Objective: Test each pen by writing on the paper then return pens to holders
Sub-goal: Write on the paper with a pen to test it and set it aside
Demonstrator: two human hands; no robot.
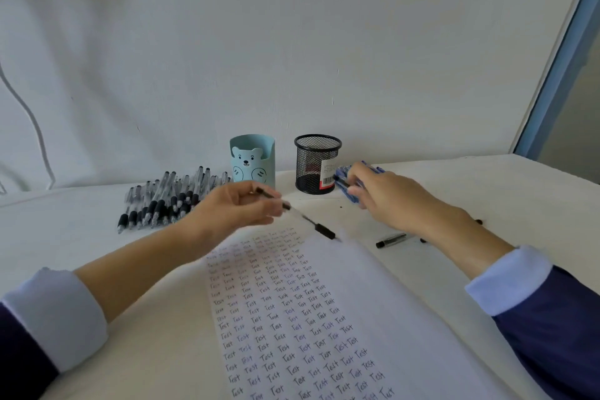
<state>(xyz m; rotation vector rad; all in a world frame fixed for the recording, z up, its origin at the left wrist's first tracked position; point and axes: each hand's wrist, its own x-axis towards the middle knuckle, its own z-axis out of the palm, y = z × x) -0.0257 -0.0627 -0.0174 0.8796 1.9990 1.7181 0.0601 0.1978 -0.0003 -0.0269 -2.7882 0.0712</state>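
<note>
My left hand (238, 204) holds a black pen (319, 229) by its rear end, the tip slanting down over the top edge of the paper (373, 318), which is filled with rows of the word "Test". My right hand (386, 195) rests on a heap of blue pens (352, 193) beside the black mesh holder (316, 164), fingers closed around them. The pale blue bear holder (253, 157) stands left of the mesh one. A pile of black pens (162, 201) lies at the left.
A loose black pen (391, 240) lies on the table right of the paper, under my right forearm. A white wall rises close behind the holders. The table's right edge meets a blue frame (552, 91).
</note>
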